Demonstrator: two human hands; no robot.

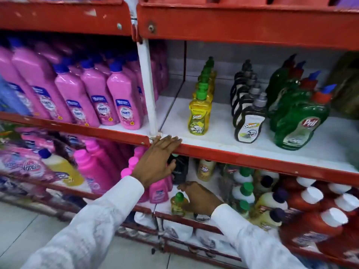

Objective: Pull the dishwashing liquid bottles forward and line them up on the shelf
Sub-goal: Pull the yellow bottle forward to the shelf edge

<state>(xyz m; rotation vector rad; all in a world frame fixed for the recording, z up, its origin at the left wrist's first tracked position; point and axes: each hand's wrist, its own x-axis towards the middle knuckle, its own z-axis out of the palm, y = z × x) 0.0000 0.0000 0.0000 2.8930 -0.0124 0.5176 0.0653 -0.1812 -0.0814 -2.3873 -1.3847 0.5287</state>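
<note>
Bottles are the whole story here, and they're sitting up and to the right of where your hands are hanging out. The yellow dish-liquid row (201, 113) is running front to back on the white shelf (217, 137), with the dark bottle row (249, 123) beside it and the green Pril bottles (297, 127) further right. All three are standing upright, long axis vertical, and their fronts are sitting back from the red shelf lip (242, 155) rather than lined up along it.

Your left hand (155, 164) is lying flat over that lip, fingers together and stretched out, gripping nothing. It's the nearer one, I'd say: the yellow row is sitting just up and right of its fingertips (175, 139). Your right hand (200, 199) is down on the shelf below, resting beside a small yellow bottle with a green cap (177, 204). I can't tell if it's gripping anything, since the fingers are curling out of sight.

Hard to read: the back bottles in each row are hiding behind the front ones, so counting them isn't happening. The lower shelf is blurring out at both edges, and the far right is getting cut off.
</note>
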